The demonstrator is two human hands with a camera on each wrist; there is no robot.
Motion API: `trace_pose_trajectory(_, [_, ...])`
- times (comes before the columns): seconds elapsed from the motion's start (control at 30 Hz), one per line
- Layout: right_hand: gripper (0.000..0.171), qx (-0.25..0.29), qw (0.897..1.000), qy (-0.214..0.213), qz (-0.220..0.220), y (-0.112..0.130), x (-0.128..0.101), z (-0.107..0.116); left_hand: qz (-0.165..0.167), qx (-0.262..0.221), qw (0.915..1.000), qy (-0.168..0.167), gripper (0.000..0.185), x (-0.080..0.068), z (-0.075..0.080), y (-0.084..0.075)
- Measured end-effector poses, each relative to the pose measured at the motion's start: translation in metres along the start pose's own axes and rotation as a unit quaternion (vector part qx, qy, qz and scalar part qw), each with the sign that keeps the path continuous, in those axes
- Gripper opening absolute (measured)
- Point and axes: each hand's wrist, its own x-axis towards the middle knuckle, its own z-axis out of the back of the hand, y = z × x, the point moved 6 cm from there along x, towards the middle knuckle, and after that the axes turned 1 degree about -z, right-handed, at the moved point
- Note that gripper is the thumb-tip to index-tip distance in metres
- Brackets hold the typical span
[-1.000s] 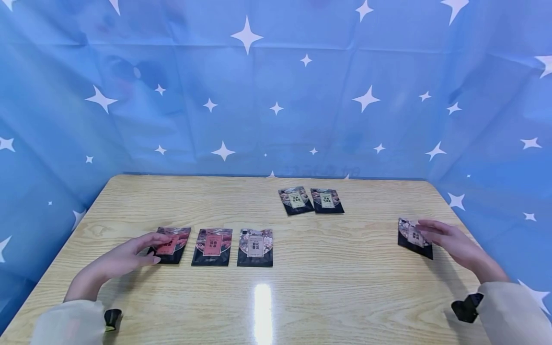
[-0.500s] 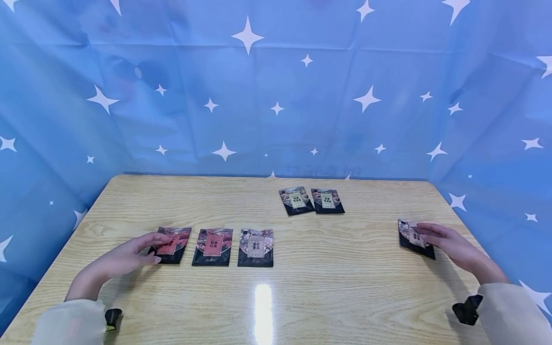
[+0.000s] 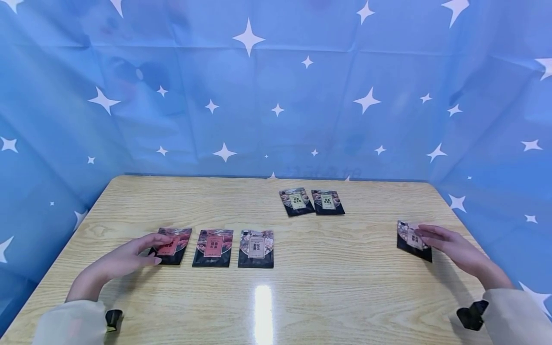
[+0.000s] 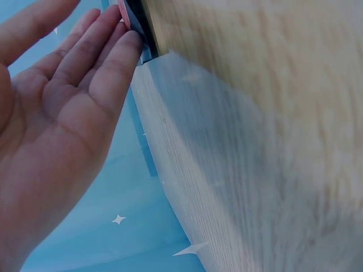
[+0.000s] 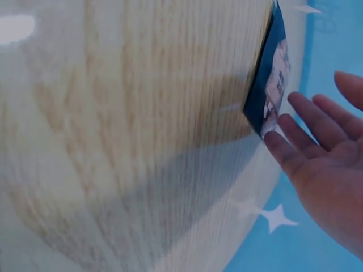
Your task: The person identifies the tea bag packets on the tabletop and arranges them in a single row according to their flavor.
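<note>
Three dark packets lie in a row on the wooden table [image 3: 302,297]: a red-labelled packet [image 3: 171,245] at the left, a second red packet [image 3: 213,247], and a beige-labelled packet [image 3: 256,247]. My left hand [image 3: 142,249] rests with straight fingers [image 4: 108,62] on the left edge of the first red packet [image 4: 131,16]. At the right, my right hand [image 3: 435,238] lies flat, its fingertips [image 5: 283,148] touching a dark packet with a pale label [image 3: 410,238] [image 5: 272,85]. Two green-labelled packets [image 3: 312,201] sit side by side farther back.
A blue star-patterned cloth [image 3: 276,86] walls the table on three sides. A glare spot [image 3: 263,306] shines on the near table surface. Black wrist straps [image 3: 113,318] show at both cuffs.
My right hand has drawn slightly toward me with the pale-labelled packet under its fingers. The left hand has stayed on the red packet.
</note>
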Motion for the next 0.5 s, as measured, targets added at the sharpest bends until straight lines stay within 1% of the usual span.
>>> trace_pose_trajectory(0.23, [0.055, 0.013, 1.0, 0.009, -0.01, -0.003, -0.0015, -0.0039, 0.004, 0.004, 1.0, -0.002, 0.051, 0.0005, 0.0, 0.0001])
trace_pose_trajectory(0.4, [0.052, 0.023, 1.0, 0.011, 0.0, -0.0017, -0.0006, -0.0063, 0.007, 0.0, 1.0, 0.0, 0.052, 0.0006, -0.0002, 0.0005])
trace_pose_trajectory(0.5, [0.054, 0.025, 1.0, 0.016, 0.006, 0.0004, 0.0002, -0.0079, 0.007, -0.001, 1.0, 0.001, 0.052, 0.0003, -0.0003, 0.0004])
